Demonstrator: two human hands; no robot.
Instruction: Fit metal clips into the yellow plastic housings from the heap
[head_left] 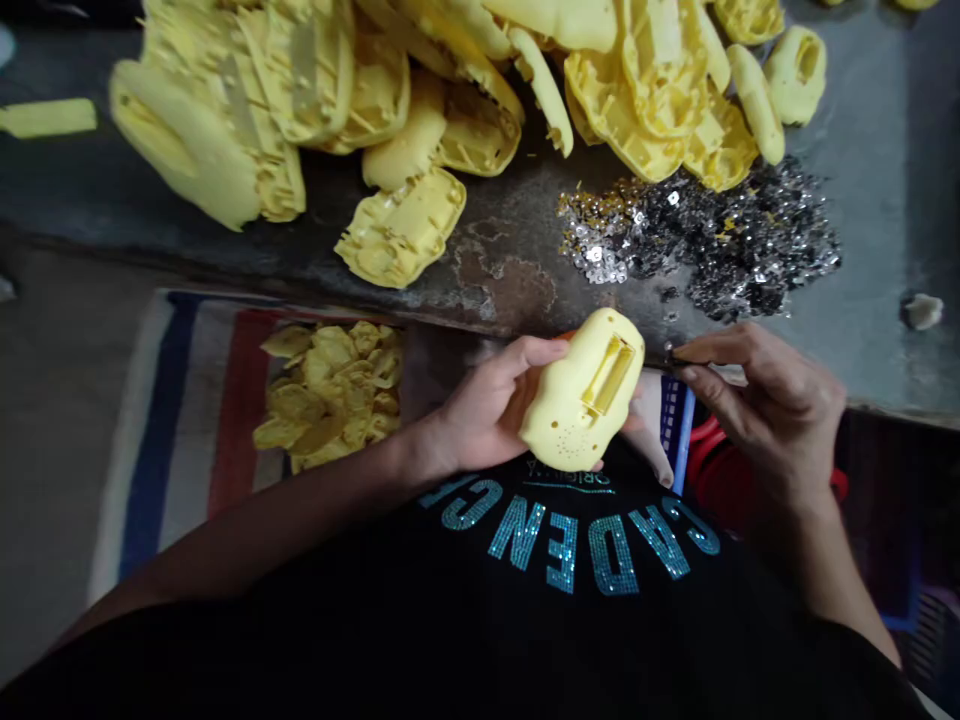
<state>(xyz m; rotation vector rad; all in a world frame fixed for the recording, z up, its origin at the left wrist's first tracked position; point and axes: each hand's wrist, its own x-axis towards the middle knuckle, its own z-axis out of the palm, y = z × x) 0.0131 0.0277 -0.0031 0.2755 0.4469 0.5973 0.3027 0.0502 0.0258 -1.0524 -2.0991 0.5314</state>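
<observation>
A yellow plastic shell (pixel 566 420) with an oblong battery slot, screw holes and a cluster of small holes rests in my left hand (pixel 495 405). My fingers wrap around its side and underneath, thumb on its upper left edge. To the right, my right hand (pixel 765 400) pinches a tiny metal piece (pixel 670 352) between thumb and forefinger, at the bench's front edge. Just beyond that hand lies a heap of small shiny metal pieces (pixel 750 240), with brassy ones (pixel 592 215) at its left.
Many yellow shells (pixel 300 70) pile up along the back of the metal bench (pixel 517 285); one shell half (pixel 405 225) lies nearer its edge. Below left, several yellow parts (pixel 330 395) sit on a striped sheet (pixel 180 420). A blue basket (pixel 679 430) stands beneath the bench edge.
</observation>
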